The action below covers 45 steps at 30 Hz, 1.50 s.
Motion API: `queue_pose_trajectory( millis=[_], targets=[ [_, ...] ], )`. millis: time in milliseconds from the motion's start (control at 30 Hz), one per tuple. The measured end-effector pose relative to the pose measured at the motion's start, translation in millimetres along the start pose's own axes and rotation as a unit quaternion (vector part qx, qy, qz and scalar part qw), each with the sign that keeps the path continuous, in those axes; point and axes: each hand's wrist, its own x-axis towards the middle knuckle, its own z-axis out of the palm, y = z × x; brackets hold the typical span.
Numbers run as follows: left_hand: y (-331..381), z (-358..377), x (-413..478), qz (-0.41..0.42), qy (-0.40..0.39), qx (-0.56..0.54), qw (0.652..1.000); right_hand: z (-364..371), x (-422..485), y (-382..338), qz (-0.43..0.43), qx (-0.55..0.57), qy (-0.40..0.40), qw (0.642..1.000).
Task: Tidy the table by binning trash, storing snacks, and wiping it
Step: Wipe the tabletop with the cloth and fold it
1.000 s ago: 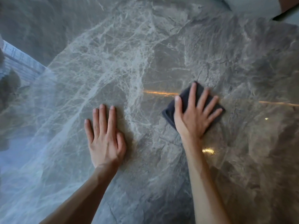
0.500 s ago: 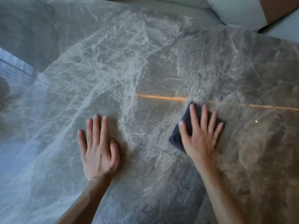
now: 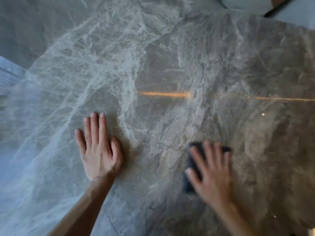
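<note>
Change: the right hand (image 3: 211, 174) is dragging the cloth (image 3: 187, 184) back toward the person. A second ago it sat right on the orange streak (image 3: 165, 94); now it is well below it and blurred with speed.
Left hand: the left hand (image 3: 99, 150) hasn't budged. Its palm is flat on the table (image 3: 170, 57), with the fingers straight and close together and the thumb tucked alongside. It looks like a brace.
Right hand: the fingers are spread and lie flat on top of the cloth, pressing it down rather than pinching it.
Cloth: dark and folded small, it is pinned under the right palm on the near right part of the table. Its edges peek out past the fingertips and beside the thumb.
Meaning: this is a pull stroke, so the wiping step is in full swing. No trash or snacks are in view, so I judge binning and storing are done. I can't tell which patches are already wiped.
Surface: the top is glossy grey marble with white veins, hard and slick, so the cloth should glide easily. I can make out no crumbs or smears, though the blur hides fine detail.
Room: a pale cushion (image 3: 247, 5) sits beyond the far edge at top right. A bluish window reflection (image 3: 12, 79) washes over the left side. The orange streak and a few bright specks are lamp glints on the polish.
</note>
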Motion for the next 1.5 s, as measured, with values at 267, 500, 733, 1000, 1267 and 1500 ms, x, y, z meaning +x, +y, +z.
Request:
queue_pose_trajectory(
  millis=[267, 500, 733, 1000, 1267, 1500],
  targets=[
    [-1, 1, -1, 0.011, 0.005, 0.019, 1.0, -28, 198, -54, 0.122, 0.029, 0.111, 0.986],
    [1, -1, 0, 0.003, 0.002, -0.007, 1.0, 12, -36, -88, -0.049, 0.077, 0.014, 0.996],
    [-1, 0, 1, 0.011, 0.008, 0.021, 1.0, -15, 118, 42, 0.322, 0.065, 0.05, 0.943],
    [-1, 0, -3, 0.02, 0.021, -0.024, 0.999, -12, 100, -160, -0.072, 0.124, 0.108, 0.984],
    [-5, 3, 1, 0.016, 0.008, 0.01, 1.0, -1, 11, 44, 0.216, 0.025, 0.011, 0.976],
    [-2, 0, -1, 0.022, 0.002, 0.006, 1.0, -24, 167, -111, 0.111, 0.087, 0.135, 0.981]
  ],
)
